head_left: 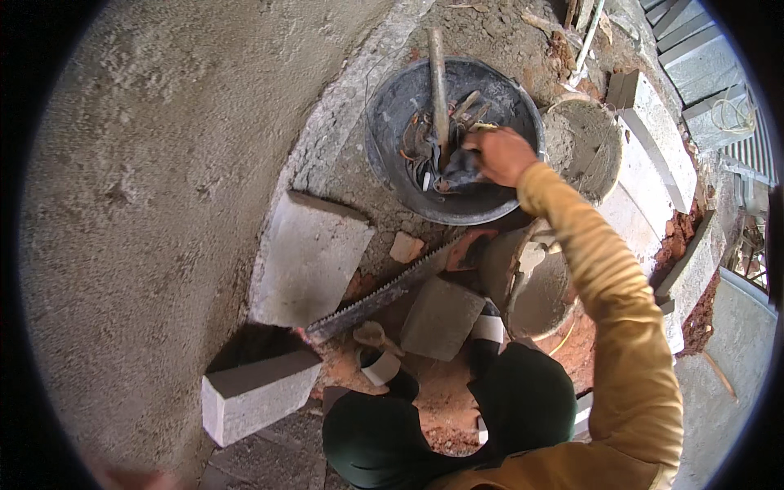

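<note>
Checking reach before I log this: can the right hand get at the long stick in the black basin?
Likely yes: the right hand is in the black basin, beside the long stick, whose upper length rises free of the clutter. Whether the hand already holds something is unclear.

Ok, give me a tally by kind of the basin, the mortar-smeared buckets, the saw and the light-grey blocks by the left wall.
Black basin, with the right hand in it: 1
Mortar-smeared buckets: 2
Saw: 1
Light-grey blocks by the left wall: 2
Total: 6
</note>
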A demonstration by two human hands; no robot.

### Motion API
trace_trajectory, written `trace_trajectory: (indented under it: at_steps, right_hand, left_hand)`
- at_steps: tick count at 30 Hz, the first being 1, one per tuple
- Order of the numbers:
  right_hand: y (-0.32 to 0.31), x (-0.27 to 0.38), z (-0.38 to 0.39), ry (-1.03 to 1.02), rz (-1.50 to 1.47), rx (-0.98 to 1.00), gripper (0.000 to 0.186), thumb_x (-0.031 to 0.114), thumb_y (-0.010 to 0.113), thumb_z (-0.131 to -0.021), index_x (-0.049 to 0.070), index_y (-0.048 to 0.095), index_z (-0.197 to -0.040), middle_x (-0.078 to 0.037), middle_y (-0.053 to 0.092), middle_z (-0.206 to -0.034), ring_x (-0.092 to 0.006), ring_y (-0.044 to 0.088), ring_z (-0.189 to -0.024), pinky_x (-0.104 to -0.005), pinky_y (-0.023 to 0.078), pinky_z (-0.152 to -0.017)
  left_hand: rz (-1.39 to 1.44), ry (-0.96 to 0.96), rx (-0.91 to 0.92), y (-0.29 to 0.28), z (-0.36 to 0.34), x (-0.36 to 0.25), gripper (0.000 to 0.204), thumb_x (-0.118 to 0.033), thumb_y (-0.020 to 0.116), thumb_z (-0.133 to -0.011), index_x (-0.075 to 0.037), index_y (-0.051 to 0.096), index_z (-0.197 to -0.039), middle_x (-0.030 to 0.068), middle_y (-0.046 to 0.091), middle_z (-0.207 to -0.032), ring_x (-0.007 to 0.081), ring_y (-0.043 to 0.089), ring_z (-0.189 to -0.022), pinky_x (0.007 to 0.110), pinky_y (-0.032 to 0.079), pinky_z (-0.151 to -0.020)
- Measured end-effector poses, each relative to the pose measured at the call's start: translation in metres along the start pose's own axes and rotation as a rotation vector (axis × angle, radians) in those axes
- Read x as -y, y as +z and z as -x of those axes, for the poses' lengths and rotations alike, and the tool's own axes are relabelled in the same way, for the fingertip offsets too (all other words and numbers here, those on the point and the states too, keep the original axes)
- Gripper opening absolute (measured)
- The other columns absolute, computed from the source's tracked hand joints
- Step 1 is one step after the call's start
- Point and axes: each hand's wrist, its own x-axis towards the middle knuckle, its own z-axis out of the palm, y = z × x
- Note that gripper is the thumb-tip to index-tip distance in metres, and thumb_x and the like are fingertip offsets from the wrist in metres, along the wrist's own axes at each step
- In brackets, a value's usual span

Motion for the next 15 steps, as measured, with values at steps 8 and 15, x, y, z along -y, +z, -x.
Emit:
trace_trajectory:
  at_steps: [8, 15]
  right_hand:
    - [-0.047, -0.030, 0.069, -0.103, 0.138, -0.127, 0.025, 0.017, 0.063, -0.077, 0.005, 0.064, -0.099, -0.016, 0.064, -0.097, -0.0338, 0.059, -0.096, -0.0416, 0.042, -0.093]
    - [-0.064, -0.019, 0.085, 0.189, 0.027, -0.227, 0.033, 0.026, 0.063, -0.074, 0.001, 0.061, -0.096, -0.023, 0.063, -0.085, -0.0399, 0.061, -0.082, -0.0467, 0.048, -0.076]
  left_hand:
    - [1.497, -0.435, 0.640, 0.189, 0.103, -0.228, 0.050, -0.017, 0.062, -0.088, 0.004, 0.044, -0.130, 0.0213, 0.044, -0.135, 0.0316, 0.042, -0.126, 0.039, 0.032, -0.106]
    - [1.687, -0.164, 0.538, 0.195, 0.094, -0.240, 0.041, -0.017, 0.061, -0.089, 0.005, 0.049, -0.121, 0.0242, 0.045, -0.132, 0.0364, 0.044, -0.124, 0.041, 0.034, -0.104]
